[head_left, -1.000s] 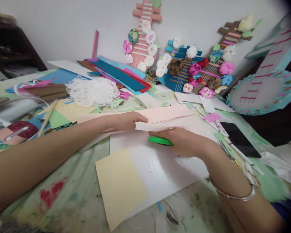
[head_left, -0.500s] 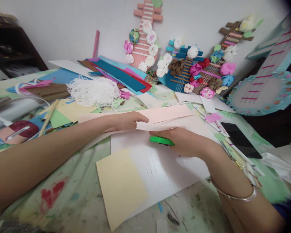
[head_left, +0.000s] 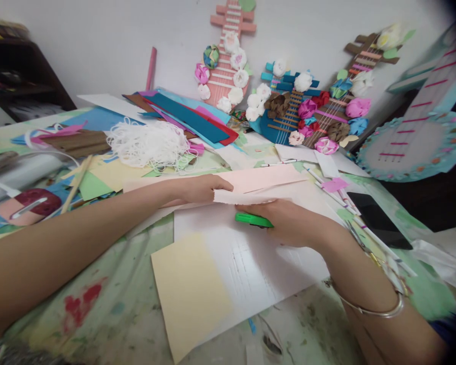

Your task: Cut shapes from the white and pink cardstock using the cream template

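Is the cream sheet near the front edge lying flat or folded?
Flat. The cream sheet lies spread on the white board, no crease or raised corner visible, apart from both hands.
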Demonstrator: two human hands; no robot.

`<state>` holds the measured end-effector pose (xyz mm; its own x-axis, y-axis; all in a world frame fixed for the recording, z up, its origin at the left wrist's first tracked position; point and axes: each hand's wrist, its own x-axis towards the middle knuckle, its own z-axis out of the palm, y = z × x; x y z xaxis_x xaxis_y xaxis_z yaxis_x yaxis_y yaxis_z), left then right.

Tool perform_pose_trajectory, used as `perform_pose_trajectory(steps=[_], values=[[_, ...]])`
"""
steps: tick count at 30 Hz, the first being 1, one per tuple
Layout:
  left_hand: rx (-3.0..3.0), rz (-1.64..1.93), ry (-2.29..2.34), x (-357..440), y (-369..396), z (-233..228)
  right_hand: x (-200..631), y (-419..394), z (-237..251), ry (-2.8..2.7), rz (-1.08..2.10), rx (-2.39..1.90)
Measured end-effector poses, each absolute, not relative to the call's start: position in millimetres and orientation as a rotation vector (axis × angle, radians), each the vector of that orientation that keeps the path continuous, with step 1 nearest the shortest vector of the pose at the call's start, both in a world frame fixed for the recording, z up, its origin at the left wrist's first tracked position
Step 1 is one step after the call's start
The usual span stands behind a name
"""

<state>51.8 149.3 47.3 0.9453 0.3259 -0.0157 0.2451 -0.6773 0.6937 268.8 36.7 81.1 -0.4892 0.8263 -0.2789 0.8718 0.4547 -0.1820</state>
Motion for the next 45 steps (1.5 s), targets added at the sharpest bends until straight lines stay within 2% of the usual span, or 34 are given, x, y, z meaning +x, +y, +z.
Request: perform_pose_trajectory(steps=[32, 45], values=[[2.277, 0.174, 0.409, 52.1, 146.1, 48.5, 260.4, 33.9, 74.1, 2.553, -0.304, 1.541], [2.228, 0.188, 0.467, 52.0, 149.8, 41.7, 261.7, 34.2, 75.4, 2.543, -0.345, 1.556]])
